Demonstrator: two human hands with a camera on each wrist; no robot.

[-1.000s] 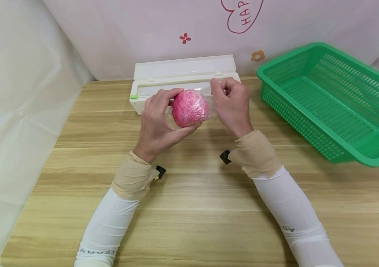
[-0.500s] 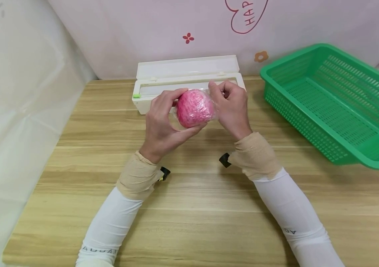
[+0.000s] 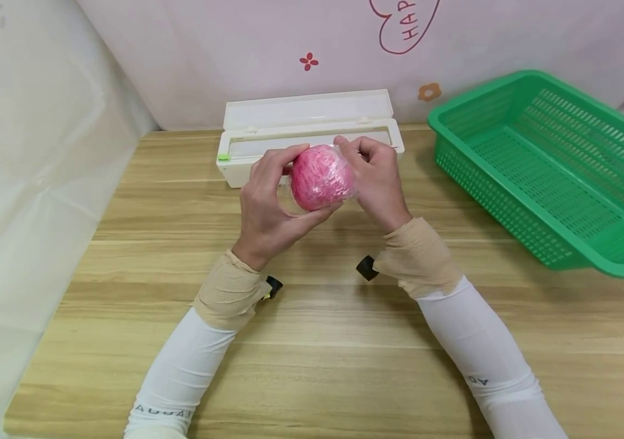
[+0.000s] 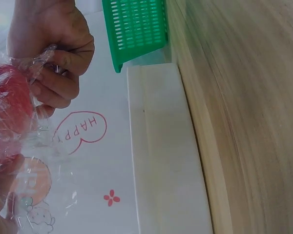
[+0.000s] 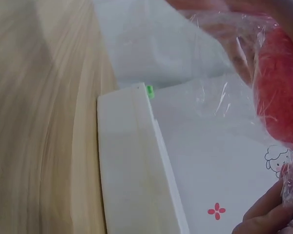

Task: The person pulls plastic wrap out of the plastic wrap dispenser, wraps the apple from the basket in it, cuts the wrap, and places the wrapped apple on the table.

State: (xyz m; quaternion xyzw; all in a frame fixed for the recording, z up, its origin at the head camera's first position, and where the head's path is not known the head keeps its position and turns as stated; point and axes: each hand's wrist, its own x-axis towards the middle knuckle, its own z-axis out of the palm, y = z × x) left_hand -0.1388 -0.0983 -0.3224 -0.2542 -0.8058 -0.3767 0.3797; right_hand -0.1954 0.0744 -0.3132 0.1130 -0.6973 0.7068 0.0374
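A pink-red apple is held up in front of the white box, with clear plastic wrap around it. My left hand grips the apple from the left, fingers over the top and thumb beneath. At the apple's right side, my right hand pinches a gathered bunch of the wrap between thumb and curled fingers. Loose film spreads out past the apple in both wrist views. The apple's far side is hidden in the head view.
Behind the hands stands a long white wrap dispenser, its lid raised and a green slider at its left end. A green slotted basket sits on the wooden table at the right. A printed cloth hangs behind.
The right hand has moved left, closer against the apple, drawing the wrap in. The left hand and apple have shifted slightly right in view; the grip stays the same.
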